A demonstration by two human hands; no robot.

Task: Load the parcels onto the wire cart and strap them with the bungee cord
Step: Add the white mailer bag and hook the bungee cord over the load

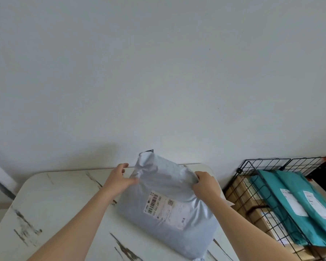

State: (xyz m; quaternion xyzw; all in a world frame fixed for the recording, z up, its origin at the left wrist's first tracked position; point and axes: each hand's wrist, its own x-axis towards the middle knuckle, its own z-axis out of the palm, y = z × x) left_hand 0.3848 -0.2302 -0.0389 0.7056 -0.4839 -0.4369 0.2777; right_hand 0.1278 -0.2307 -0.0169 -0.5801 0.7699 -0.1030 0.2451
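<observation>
Both hands, left hand [119, 180] and right hand [205, 183], grip grey parcel [166, 204] on table [64, 200]; wire cart [252, 187] alongside holds teal parcels [297, 200], boxes. Bungee strapping not yet done.

A: Room on the left?
B: Plenty, across the bare surface [55, 204] out to its rounded corner.
A: And to the right?
B: Barred by the black wire cart [265, 163] just beside, crammed with teal parcels [294, 204] and cardboard boxes [239, 185]; open only from above.
A: Ahead?
B: Shut off by the wall [158, 72]; middle taken up by the grey parcel [167, 185].
</observation>
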